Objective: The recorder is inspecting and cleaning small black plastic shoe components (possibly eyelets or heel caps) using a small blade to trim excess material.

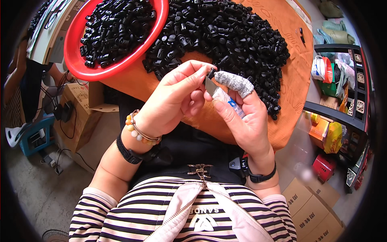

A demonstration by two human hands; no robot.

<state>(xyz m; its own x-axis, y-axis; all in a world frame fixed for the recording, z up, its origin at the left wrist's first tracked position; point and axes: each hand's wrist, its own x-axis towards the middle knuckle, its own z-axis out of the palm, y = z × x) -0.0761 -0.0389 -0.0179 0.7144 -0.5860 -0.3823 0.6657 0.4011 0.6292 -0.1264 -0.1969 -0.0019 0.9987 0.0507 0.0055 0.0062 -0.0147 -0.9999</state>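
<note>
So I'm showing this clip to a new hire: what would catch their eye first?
Probably the big heap of small black plastic parts on the orange cloth, with the red basin of more parts upper left. Then both hands at centre: the left hand pinches one black part against a blade in the right hand.

Glossy black plastic parts (225, 36), smooth red plastic basin (74, 60), matt orange cloth (294, 84), grey knitted finger cot (236, 82).

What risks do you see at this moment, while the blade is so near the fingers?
1. The left hand pinches a small black part right against the blade in the right hand; a slip might cut the bare fingertips.
2. Only one right finger wears a knit cot; the others look unprotected.
3. The pile of black parts reaches the orange cloth's edge; some could roll off.
</note>
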